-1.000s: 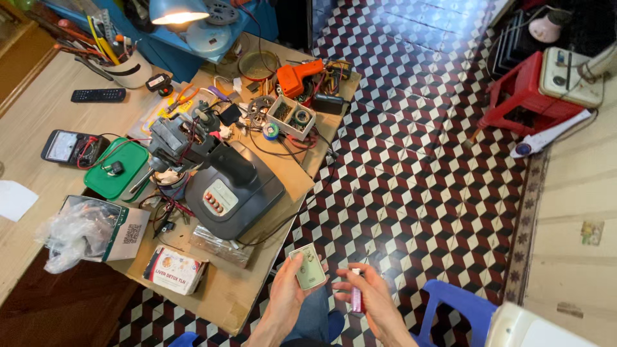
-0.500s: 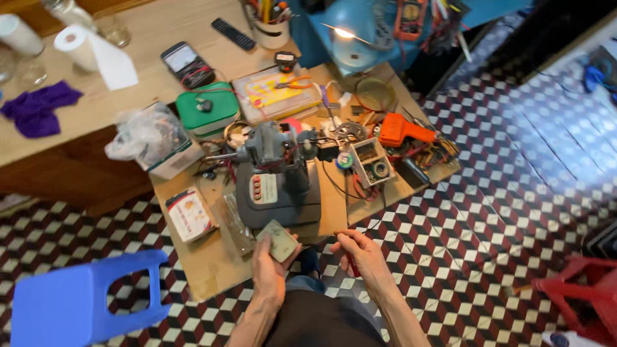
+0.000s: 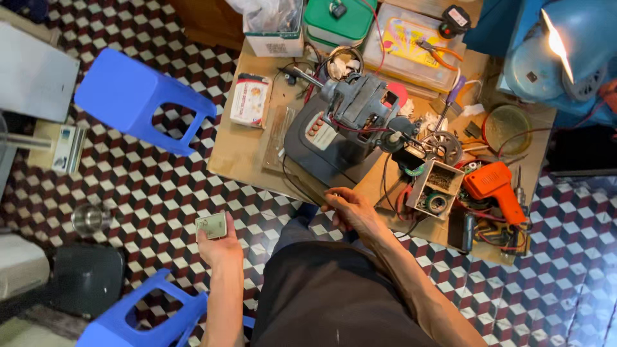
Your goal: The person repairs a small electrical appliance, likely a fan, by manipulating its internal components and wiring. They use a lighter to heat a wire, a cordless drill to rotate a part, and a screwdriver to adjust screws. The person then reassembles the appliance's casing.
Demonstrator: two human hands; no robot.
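My left hand [image 3: 218,247] is held out over the patterned floor, left of my lap, gripping a small pale green rectangular box [image 3: 212,225]. My right hand [image 3: 350,211] rests at the near edge of the wooden table [image 3: 241,157], fingers curled; whether it holds anything is hidden. Just beyond it stands a grey appliance base [image 3: 318,144] with a bare electric motor [image 3: 360,103] and wires on top.
An orange soldering gun [image 3: 493,186], a small open box of spools [image 3: 437,187], a green case [image 3: 337,19], a clear box with pliers [image 3: 418,45] and a blue lamp [image 3: 559,54] crowd the table. Blue stools [image 3: 128,93] [image 3: 138,321] and a metal cup [image 3: 90,218] stand on the floor.
The view has swung round over the table. My left hand has carried the green box away from the table, out to the left. My right hand has come to the table's edge.
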